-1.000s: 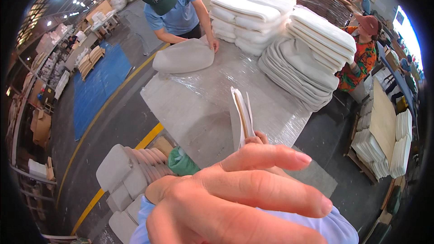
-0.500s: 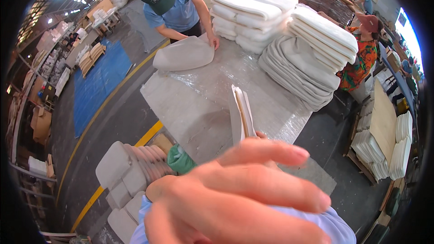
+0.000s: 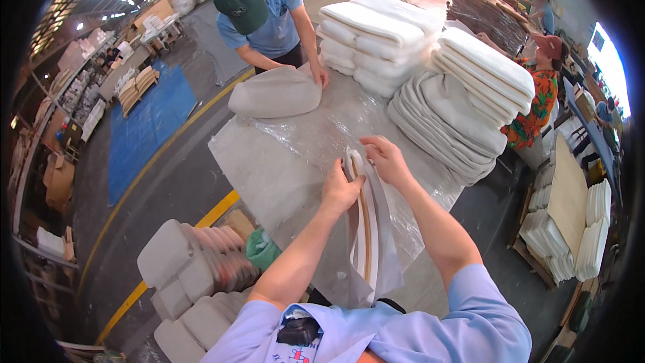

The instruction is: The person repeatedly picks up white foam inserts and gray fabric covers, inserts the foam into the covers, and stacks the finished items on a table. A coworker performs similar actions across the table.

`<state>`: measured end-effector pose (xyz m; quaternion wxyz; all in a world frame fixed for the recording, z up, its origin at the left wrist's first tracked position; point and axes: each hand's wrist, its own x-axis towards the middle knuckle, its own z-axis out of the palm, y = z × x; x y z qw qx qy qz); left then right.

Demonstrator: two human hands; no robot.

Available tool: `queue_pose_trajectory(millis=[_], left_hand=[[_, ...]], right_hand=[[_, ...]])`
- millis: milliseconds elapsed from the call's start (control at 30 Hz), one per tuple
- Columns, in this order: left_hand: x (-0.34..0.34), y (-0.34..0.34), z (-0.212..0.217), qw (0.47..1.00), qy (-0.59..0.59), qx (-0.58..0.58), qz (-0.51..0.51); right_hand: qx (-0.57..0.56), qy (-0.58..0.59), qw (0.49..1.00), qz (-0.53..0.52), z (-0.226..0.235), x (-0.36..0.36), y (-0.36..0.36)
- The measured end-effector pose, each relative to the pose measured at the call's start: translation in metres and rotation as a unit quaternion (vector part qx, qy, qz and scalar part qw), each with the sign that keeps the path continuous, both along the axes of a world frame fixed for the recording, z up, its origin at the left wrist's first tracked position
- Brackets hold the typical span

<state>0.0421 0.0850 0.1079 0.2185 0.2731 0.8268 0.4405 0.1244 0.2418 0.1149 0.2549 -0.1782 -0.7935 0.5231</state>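
Observation:
A flat cushion pad in a grey fabric cover [image 3: 371, 228] stands on edge in front of me on the plastic-covered table [image 3: 269, 161]. My left hand [image 3: 340, 190] presses against its left side near the top. My right hand [image 3: 383, 159] grips the top right edge of the cover, where white foam shows. Across the table a person in a green cap and blue shirt [image 3: 265, 13] holds down a grey covered cushion [image 3: 275, 93] with both hands.
Stacks of white foam pads [image 3: 376, 33] and grey covers [image 3: 447, 121] fill the table's far right. Grey cushions [image 3: 195, 262] are piled on the floor at lower left beside a yellow floor line. A person in an orange patterned top [image 3: 534, 94] stands at right, near more pallets of pads [image 3: 571, 228].
A hand that filled the lower picture close to the camera has dropped away. Both my hands now rest on the upright pad. The person opposite still leans over the grey cushion.

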Motion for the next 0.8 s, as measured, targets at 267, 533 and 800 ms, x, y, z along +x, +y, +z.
queue_pose_trajectory(millis=[267, 533, 800], left_hand=[[-0.026, 0.008, -0.006, 0.997, 0.012, 0.036, 0.061], [-0.03, 0.017, -0.022, 0.987, 0.092, 0.059, 0.121], [-0.026, 0.011, -0.019, 0.975, 0.109, 0.158, 0.115]], right_hand=[[-0.073, -0.218, 0.957, 0.175, 0.008, -0.063, 0.036], [-0.166, 0.097, 0.976, -0.101, -0.083, -0.061, -0.024], [-0.146, 0.118, 0.982, -0.036, -0.087, -0.053, -0.023]])
